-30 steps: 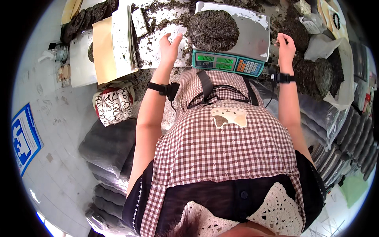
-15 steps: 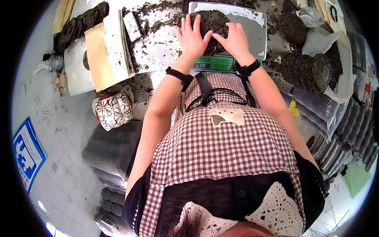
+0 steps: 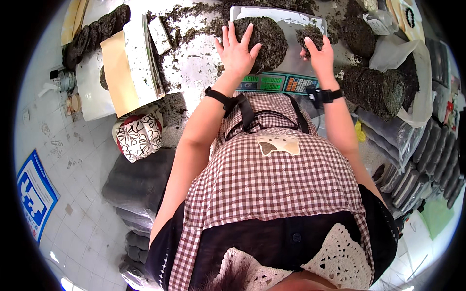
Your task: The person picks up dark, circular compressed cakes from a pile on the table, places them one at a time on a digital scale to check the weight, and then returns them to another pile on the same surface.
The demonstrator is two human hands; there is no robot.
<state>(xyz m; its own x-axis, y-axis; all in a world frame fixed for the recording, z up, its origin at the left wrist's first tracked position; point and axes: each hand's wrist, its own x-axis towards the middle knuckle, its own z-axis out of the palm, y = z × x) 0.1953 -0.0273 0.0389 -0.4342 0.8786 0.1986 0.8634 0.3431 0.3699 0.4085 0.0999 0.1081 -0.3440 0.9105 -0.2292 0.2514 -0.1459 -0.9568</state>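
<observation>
A round, dark cake of dried seaweed [image 3: 264,46] lies on the flat pan [image 3: 297,58] of a digital scale [image 3: 279,82]. My left hand [image 3: 236,53] rests on its left edge with the fingers spread. To the right, over the pan's right side, my right hand [image 3: 320,56] grips a torn piece of dried seaweed [image 3: 308,35] between thumb and fingers. That piece is apart from the round cake. The scale's green display and keypad show at its near edge, between my wrists.
Stacked seaweed cakes [image 3: 374,89] stand at the right beside a clear plastic bag [image 3: 422,63]. More lie in a row [image 3: 99,34] at far left. Crumbs cover the table near a white block [image 3: 159,35] and brown card [image 3: 119,72]. A patterned pouch [image 3: 140,137] sits below.
My right hand has left the round cake and moved right, now with a seaweed piece in it. The scale's keypad has come into sight. My left hand stays on the cake.
</observation>
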